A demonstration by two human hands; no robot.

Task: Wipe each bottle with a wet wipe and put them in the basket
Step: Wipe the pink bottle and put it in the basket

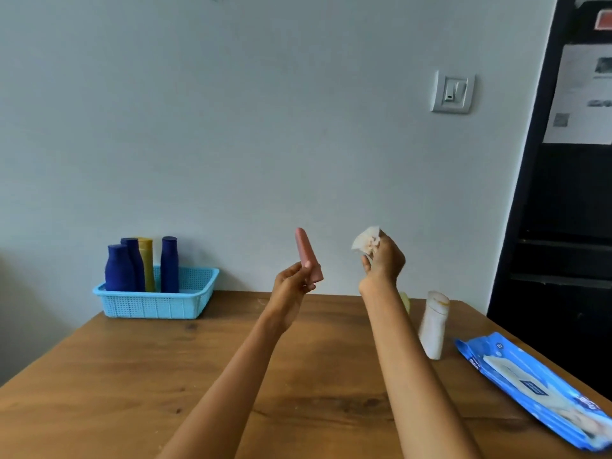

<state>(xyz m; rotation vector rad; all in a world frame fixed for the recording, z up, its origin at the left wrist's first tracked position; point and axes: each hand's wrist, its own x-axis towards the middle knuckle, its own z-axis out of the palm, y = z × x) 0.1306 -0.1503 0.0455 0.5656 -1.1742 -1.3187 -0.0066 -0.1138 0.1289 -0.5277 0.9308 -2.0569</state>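
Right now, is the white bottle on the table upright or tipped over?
Upright: the white bottle stands on its base on the table, cap upward.

A pale blue-grey wall [265, 127] fills the view behind the fingers, plain and evenly lit with soft, flat light. Up and to the right of the fingers, a white light switch [452, 92] sits on that wall in a square plate. Further right, a tall black cabinet [563, 226] leans into frame at the edge, with a printed sheet of paper [579, 94] stuck to its upper part and a red-and-white label [603, 18] above that. Below the fingers, a wooden desk [165, 376] spreads toward us, warm brown with dark knots and grain, its far edge meeting the wall.
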